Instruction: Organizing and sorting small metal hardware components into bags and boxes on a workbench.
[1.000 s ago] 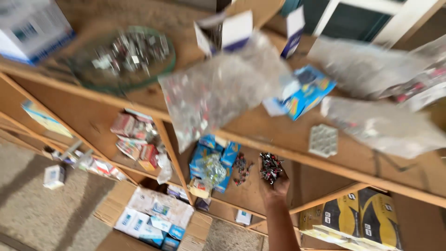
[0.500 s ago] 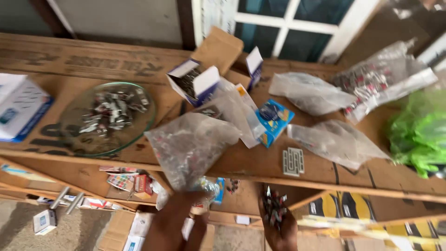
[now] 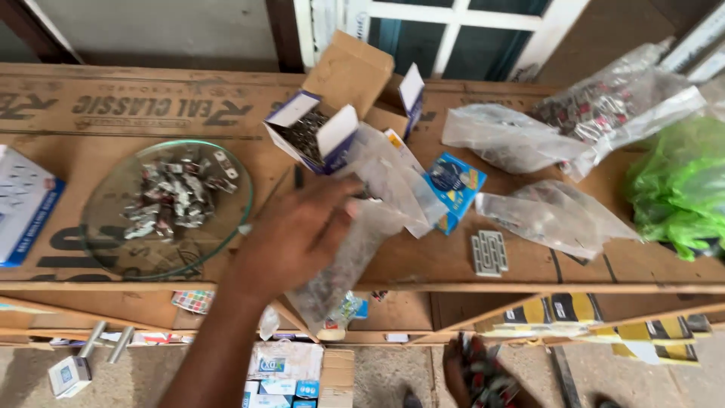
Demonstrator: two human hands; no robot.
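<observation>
My left hand [image 3: 298, 238] reaches over the wooden shelf top [image 3: 423, 264], its fingers spread flat on a clear plastic bag of small parts [image 3: 351, 261]. The bag droops over the shelf's front edge. Low in the view, below the shelf, my right hand [image 3: 483, 374] is cupped around a handful of small dark and red pieces [image 3: 491, 381]. Just beyond my left fingers stands an open cardboard box of small metal parts [image 3: 310, 136].
A glass plate of small metal pieces [image 3: 166, 200] sits left of my hand, and a white and blue box [image 3: 23, 204] lies at the far left. To the right are a blue packet [image 3: 453, 189], a grey plastic grid [image 3: 489, 251], clear bags [image 3: 551, 215] and a green bag [image 3: 680, 189].
The view has tilted up onto the shelf top. My left hand has risen from below and laid the bag on the shelf. My right hand has stayed low with its handful.
</observation>
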